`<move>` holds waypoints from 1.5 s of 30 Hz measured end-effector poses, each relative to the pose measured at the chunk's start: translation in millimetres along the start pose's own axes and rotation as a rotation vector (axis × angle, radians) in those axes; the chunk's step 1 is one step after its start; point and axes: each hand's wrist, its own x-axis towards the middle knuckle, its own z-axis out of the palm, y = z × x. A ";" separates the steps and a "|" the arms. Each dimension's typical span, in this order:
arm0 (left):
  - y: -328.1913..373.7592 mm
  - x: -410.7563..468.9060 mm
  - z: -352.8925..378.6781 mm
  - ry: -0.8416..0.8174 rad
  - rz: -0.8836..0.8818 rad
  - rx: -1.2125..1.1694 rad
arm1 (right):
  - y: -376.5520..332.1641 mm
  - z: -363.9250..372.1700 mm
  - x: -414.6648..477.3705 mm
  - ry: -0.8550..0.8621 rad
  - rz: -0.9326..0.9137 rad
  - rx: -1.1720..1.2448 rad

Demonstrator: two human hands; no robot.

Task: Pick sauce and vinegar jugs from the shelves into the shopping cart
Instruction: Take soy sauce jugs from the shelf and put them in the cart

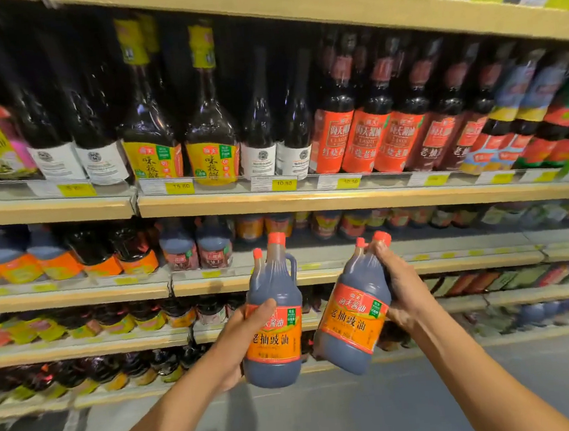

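Two dark, orange-labelled, red-capped jugs (pixel 277 346)

Yellow price tags (pixel 179 187) are running beneath tall dark bottles (pixel 258 131), red-labelled bottles (pixel 362 139) are standing beside them, and grey floor (pixel 547 364) is showing below

A: What can you see of the person from your desk?

B: I see a left hand (pixel 242 339) and a right hand (pixel 403 291). Both are bare.

A: And the arms?

B: I see the left arm (pixel 163 418) and the right arm (pixel 472 370). They are bare from the wrist as far as my screen goes. They look long and thin to me. The wrists are thin too.
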 end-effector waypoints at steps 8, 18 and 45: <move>-15.1 2.6 -3.2 0.153 0.115 -0.188 | -8.3 3.7 49.6 -0.079 -0.018 -0.047; -22.8 30.3 -27.1 0.188 0.171 -0.224 | 3.5 24.9 95.9 -0.152 -0.172 -0.269; -13.2 74.0 -74.6 0.224 0.236 -0.092 | 54.9 35.8 206.7 -0.369 -0.898 -1.369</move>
